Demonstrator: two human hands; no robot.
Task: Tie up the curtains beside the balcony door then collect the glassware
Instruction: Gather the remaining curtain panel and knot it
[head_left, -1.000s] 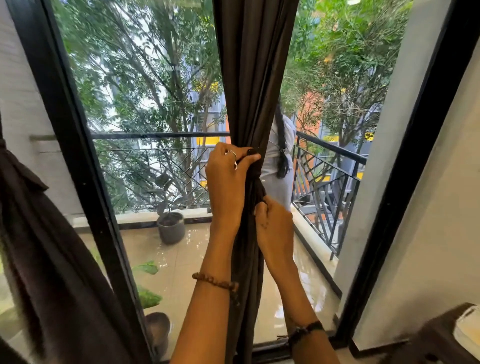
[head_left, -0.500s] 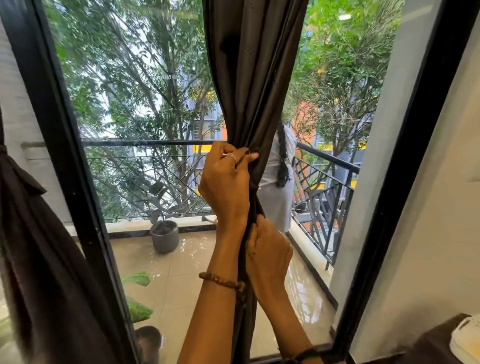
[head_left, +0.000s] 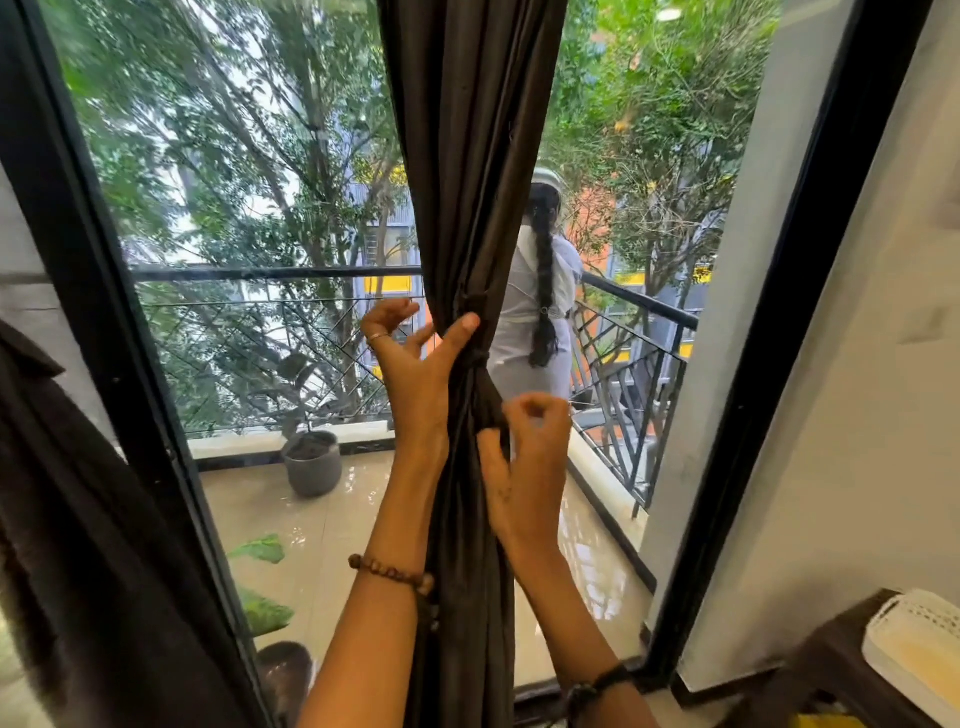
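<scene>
- Our left hand (head_left: 415, 364) has let go since a moment ago: its fingers now splay open, only the thumb pressing the dark brown curtain (head_left: 470, 156) just above the knot (head_left: 475, 358).
- Our right hand (head_left: 524, 467) has dropped slightly; that grip pinches a fold of curtain just below the knot.
- The curtain hangs gathered mid-pane against the balcony door's glass, cinched at the knot.
- Beyond the glass, a person in white (head_left: 540, 312) stands at the black railing (head_left: 634, 312); a grey pot (head_left: 311, 462) sits on the wet balcony floor.
</scene>
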